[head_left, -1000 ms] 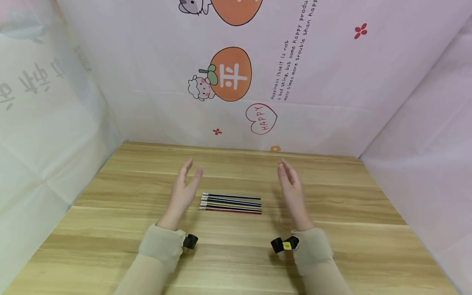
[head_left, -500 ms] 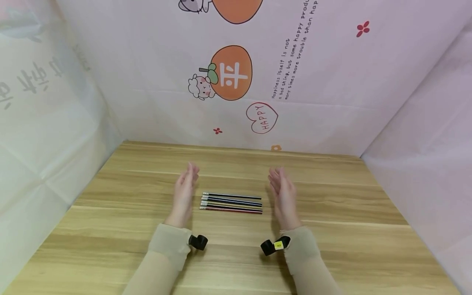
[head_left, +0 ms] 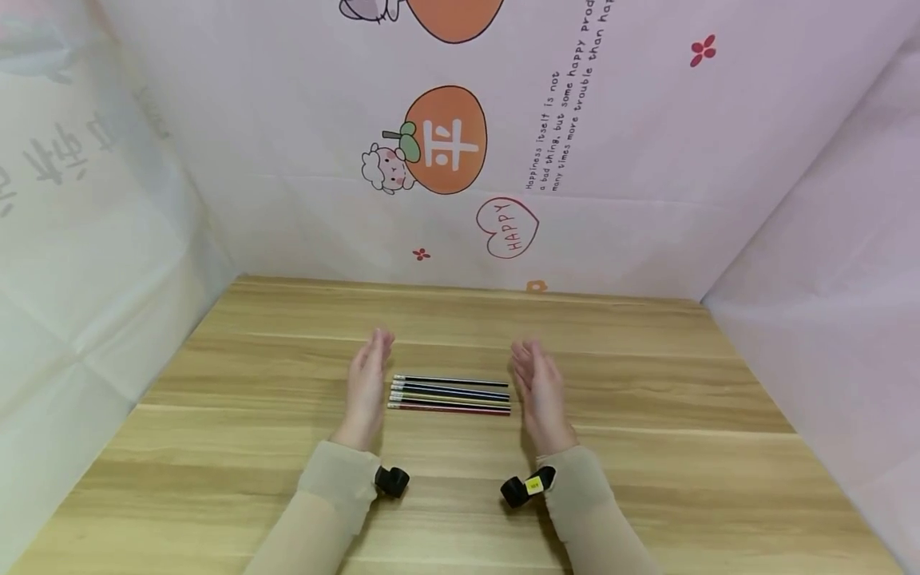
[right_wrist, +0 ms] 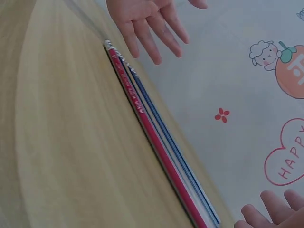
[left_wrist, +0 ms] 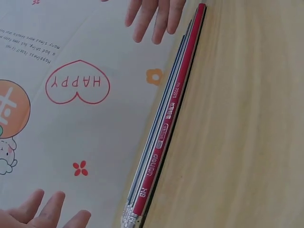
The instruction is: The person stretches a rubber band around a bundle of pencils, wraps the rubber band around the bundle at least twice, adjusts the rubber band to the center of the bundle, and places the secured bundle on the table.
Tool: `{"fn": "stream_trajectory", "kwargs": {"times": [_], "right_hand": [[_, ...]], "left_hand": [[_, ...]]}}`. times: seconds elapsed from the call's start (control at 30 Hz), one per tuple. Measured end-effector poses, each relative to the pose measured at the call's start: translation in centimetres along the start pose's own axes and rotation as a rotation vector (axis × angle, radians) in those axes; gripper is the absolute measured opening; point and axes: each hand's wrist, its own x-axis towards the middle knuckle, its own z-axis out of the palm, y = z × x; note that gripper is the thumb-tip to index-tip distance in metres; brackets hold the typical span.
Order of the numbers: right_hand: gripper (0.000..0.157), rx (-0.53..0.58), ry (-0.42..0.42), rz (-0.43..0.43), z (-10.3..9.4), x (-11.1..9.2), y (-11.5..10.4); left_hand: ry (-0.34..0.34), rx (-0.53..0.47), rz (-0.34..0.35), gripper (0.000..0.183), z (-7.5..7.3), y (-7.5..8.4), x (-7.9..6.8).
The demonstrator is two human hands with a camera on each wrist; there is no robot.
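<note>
Several pencils lie side by side across the wooden table, their silver eraser ends toward the left. The nearest is a red pencil (head_left: 453,411), with dark striped pencils (head_left: 453,391) just behind it. Beyond the eraser ends stands my left hand (head_left: 366,391), fingers extended and palm turned inward. My right hand (head_left: 541,395) mirrors it past the other ends, fingers also extended. Neither hand holds anything. Close up in the left wrist view, the red pencil (left_wrist: 166,123) shows printed lettering; in the right wrist view, blue-striped pencils (right_wrist: 166,133) run alongside it.
The wooden table (head_left: 460,511) ends at a white printed cloth (head_left: 323,224) hanging behind it. More cloth hangs along the left side (head_left: 93,319) and the right side (head_left: 826,319). A small black camera sits on each wrist.
Both hands have moved inward toward the ends of the pencils, narrowing the space between them. Thumbs that stood apart from the fingers now lie closer to them. The pencils stay in place.
</note>
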Motion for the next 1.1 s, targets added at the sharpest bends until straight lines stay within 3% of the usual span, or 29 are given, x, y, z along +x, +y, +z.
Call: {"fn": "stream_trajectory", "kwargs": {"times": [0.13,0.3,0.53,0.83,0.97,1.1], "right_hand": [[0.064,0.002,0.019,0.016,-0.1,0.0,0.8],[0.057,-0.027,0.047,-0.048,0.2,-0.2,2.2],[0.059,-0.097,-0.022,-0.094,0.7,-0.6,3.2],[0.057,-0.101,-0.047,-0.113,0.6,-0.3,3.5],[0.055,-0.114,-0.031,-0.113,0.6,-0.2,3.6],[0.056,-0.184,0.042,-0.125,1.1,0.0,3.8]], "left_hand": [[0.024,-0.012,0.001,0.067,0.0,-0.6,0.1],[0.038,-0.033,-0.008,0.062,0.1,-1.4,0.2],[0.034,-0.018,-0.022,0.058,0.1,-2.1,0.0],[-0.043,-0.033,0.02,0.058,0.1,-2.6,0.4],[-0.037,-0.035,0.024,0.059,0.0,-2.9,0.6],[-0.005,-0.04,0.026,0.055,0.3,-3.0,0.6]]}}
